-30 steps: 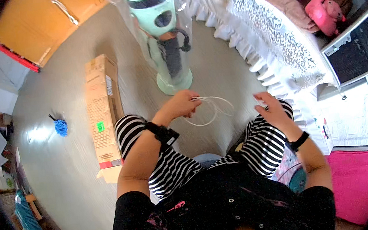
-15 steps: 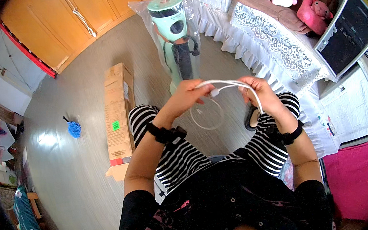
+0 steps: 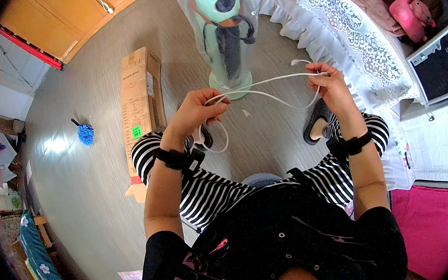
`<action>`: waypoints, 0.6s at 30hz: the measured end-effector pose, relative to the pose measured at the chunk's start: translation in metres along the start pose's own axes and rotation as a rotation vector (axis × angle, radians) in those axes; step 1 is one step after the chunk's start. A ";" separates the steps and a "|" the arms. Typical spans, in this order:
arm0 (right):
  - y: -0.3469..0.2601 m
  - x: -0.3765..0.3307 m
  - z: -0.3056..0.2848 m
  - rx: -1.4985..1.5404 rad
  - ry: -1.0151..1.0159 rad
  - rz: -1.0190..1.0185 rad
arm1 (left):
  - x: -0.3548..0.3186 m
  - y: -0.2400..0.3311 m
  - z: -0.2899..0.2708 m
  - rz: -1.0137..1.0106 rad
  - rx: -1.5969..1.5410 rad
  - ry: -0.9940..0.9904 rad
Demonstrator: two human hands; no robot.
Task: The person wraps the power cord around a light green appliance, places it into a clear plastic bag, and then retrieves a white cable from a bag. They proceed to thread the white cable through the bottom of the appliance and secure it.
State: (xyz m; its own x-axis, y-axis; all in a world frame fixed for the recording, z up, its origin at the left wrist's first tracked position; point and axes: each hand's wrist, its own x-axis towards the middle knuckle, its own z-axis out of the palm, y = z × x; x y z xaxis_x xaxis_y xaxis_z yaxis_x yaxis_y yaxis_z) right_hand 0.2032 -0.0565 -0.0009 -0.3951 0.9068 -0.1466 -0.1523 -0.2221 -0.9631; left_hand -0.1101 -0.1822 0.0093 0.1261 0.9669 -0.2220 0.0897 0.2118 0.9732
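A thin white cable is stretched between my two hands above my striped knees. My left hand is closed on one end, with a loop of the cable hanging below it. My right hand grips the other part, and a short end sticks up past its fingers. Beyond the cable stands a tall mint-green appliance wrapped in clear plastic, on the floor just in front of me.
A long cardboard box lies on the grey floor to my left, with a small blue duster beyond it. A bed with a white lace cover and a pink plush toy is at right. Wooden cupboards stand at the back.
My hands have moved apart, pulling the white cable out longer between them. The view has tilted so the appliance sits closer to the top edge.
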 end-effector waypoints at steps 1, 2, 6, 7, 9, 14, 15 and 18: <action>0.002 0.002 -0.001 0.035 0.017 -0.011 | -0.001 -0.003 0.000 -0.024 -0.062 0.011; 0.003 0.003 0.002 0.156 0.043 -0.017 | -0.002 -0.006 0.001 -0.048 -0.126 0.026; 0.001 0.000 0.011 0.543 0.183 -0.014 | 0.000 -0.025 0.007 -0.138 -0.167 0.039; 0.002 0.000 0.010 0.615 0.227 -0.008 | 0.000 -0.031 0.010 -0.168 -0.173 0.031; 0.020 0.007 -0.021 0.637 -0.064 -0.047 | 0.003 -0.041 0.013 -0.168 -0.231 0.070; 0.035 0.004 -0.018 0.062 0.118 0.076 | 0.003 -0.046 0.015 -0.082 -0.338 0.164; 0.038 0.002 -0.013 0.004 0.147 0.098 | 0.004 -0.045 0.015 -0.073 -0.355 0.160; 0.053 -0.002 -0.009 -0.078 0.185 0.146 | 0.005 -0.043 0.016 -0.039 -0.439 0.150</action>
State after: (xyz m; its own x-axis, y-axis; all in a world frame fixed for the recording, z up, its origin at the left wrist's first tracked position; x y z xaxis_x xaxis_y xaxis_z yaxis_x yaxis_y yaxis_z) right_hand 0.2042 -0.0666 -0.0535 -0.2346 0.9188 -0.3175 -0.0321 -0.3338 -0.9421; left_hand -0.0976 -0.1892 -0.0349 -0.0160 0.9600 -0.2795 -0.3395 0.2577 0.9046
